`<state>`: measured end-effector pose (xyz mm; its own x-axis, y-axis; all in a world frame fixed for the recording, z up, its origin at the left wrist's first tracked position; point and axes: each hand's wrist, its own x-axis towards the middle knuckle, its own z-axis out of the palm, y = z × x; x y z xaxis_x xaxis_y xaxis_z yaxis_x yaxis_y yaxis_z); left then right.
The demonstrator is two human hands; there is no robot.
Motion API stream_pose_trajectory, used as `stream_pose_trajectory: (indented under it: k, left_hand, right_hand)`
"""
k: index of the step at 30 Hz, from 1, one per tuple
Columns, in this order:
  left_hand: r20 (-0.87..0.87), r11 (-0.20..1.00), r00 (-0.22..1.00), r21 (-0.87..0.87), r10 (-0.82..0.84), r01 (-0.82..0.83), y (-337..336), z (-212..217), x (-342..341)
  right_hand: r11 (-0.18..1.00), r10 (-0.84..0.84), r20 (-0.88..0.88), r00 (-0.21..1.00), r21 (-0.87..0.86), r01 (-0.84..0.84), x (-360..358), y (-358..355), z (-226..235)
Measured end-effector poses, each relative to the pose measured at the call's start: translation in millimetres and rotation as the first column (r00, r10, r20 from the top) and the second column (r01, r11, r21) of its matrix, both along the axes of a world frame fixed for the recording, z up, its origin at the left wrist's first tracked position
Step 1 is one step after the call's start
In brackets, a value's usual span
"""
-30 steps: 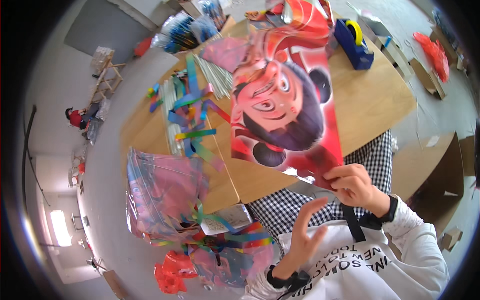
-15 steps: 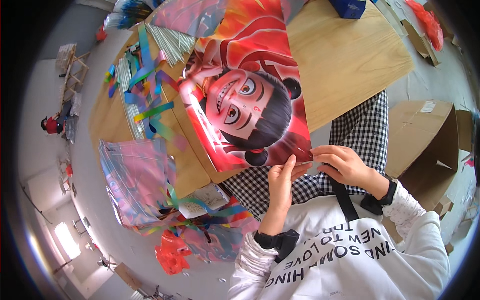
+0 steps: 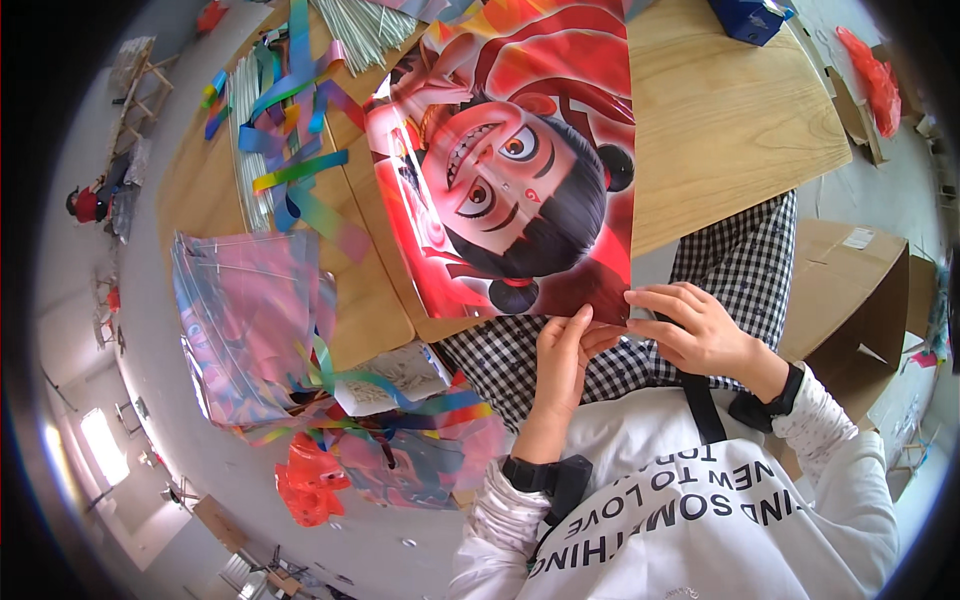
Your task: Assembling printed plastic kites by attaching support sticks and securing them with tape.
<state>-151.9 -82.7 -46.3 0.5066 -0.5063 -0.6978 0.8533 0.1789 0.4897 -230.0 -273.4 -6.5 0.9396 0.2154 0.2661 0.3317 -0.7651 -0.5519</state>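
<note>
A glossy red printed sheet (image 3: 560, 215) with a large cartoon face lies over the table, its near edge reaching past the table's front toward my lap. My left hand (image 3: 566, 368) grips that near edge, thumb on top and fingers beneath. Close beside it, my right hand (image 3: 698, 328) pinches the near right corner between thumb and fingers. Both hands are closed on the sheet; the fingertips under it are partly hidden.
Shiny coloured ribbons (image 3: 300, 170) and thin white rods (image 3: 365, 35) lie on the wooden table's (image 3: 730, 130) left part. Pinkish printed sheets (image 3: 250, 320) hang at its left edge, above a red plastic bag (image 3: 308, 482). A blue box (image 3: 752, 20) stands far right; a cardboard box (image 3: 835, 285) sits right.
The whole view has shifted a little. Both hands stay at the same near edge of the sheet, and my right fingers have shifted slightly at the corner.
</note>
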Motion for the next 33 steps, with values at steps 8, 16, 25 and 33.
stream_pose_trajectory:
  k: [8,16,25,33]
  left_hand:
    - [-0.021,0.999,1.0,-0.049,-0.021,0.02,3,-4,1]
    - [0.006,0.999,1.0,-0.036,-0.016,0.016,1,-2,-1]
    - [0.034,0.996,0.997,-0.055,-0.067,0.069,2,-1,0]
    - [0.05,0.996,0.996,-0.035,-0.076,0.078,1,0,-2]
  right_hand:
    - [0.999,0.05,0.042,0.998,-0.018,-0.049,8,4,3]
    - [0.994,-0.081,-0.029,0.996,0.074,0.083,22,9,10]
    - [0.994,-0.102,-0.026,0.994,0.022,0.103,28,12,6]
    - [0.986,-0.165,-0.057,0.985,-0.01,0.165,27,17,3]
